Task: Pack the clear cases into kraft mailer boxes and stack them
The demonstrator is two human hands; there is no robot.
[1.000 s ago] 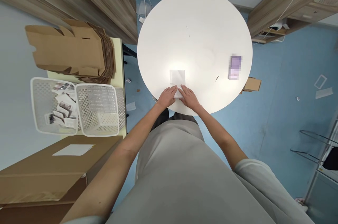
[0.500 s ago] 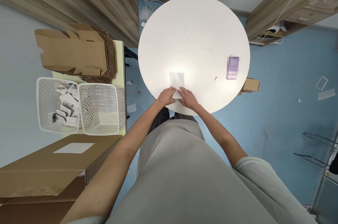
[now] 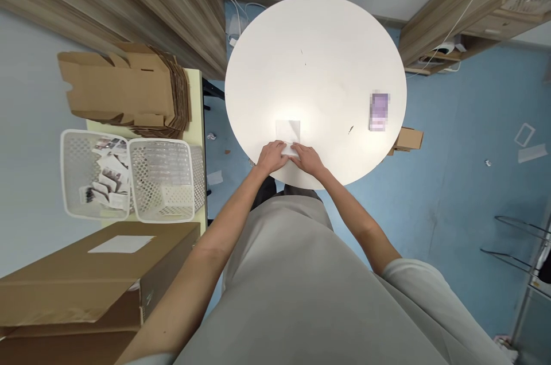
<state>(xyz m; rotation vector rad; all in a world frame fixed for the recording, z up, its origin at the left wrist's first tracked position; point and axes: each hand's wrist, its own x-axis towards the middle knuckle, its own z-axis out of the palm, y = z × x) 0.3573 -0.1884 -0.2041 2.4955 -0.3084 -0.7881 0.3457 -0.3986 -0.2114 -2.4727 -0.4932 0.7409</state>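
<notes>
White sheet [image 3: 286, 130] is lying by the round table's [image 3: 316, 69] near edge; I'm seeing left hand [image 3: 272, 156] and right hand [image 3: 307, 158] pinching its seemingly folded near end, far end lying flat.

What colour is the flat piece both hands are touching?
The flat piece is whitish, slightly greyer than the tabletop; the head view shows it.

- A thin pale sheet [image 3: 287, 131] is touched by the left hand [image 3: 271, 156] and the right hand [image 3: 307, 158] near the worktop's [image 3: 318, 38] near edge.
- A blurred purple item [image 3: 379, 109] is set near the right edge.
- Flattened cardboard [image 3: 124, 85] is stacked beyond the left edge.
</notes>
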